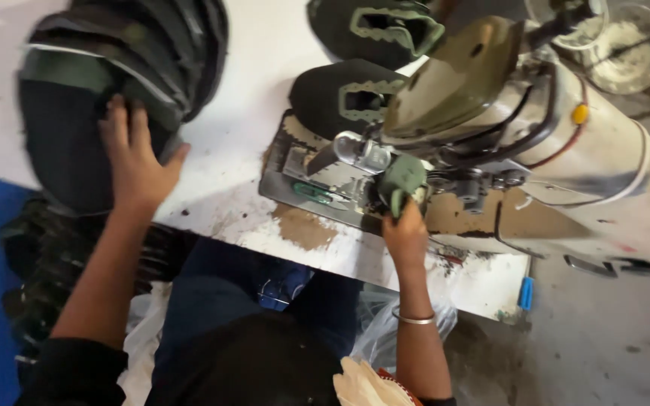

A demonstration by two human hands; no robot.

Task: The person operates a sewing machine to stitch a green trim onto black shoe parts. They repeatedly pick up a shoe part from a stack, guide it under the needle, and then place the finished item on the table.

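L hand (pixel 135 162) lies flat, fingers spread, on the stack of dark fabric pieces (pixel 107 83) at the table's (pixel 242 150) left end. R hand (pixel 406 233), fingers pinched on green piece (pixel 402 180), is right at the sewing machine (pixel 536 143).

Only 1 view is given, taken from a camera worn on the head and aimed steeply down, close over the white table (pixel 250 90). The sewing machine (pixel 566 143) is seen toward 2 o'clock, the stack of dark pieces (pixel 114 68) toward 10 o'clock, the person's lap at 6 o'clock.
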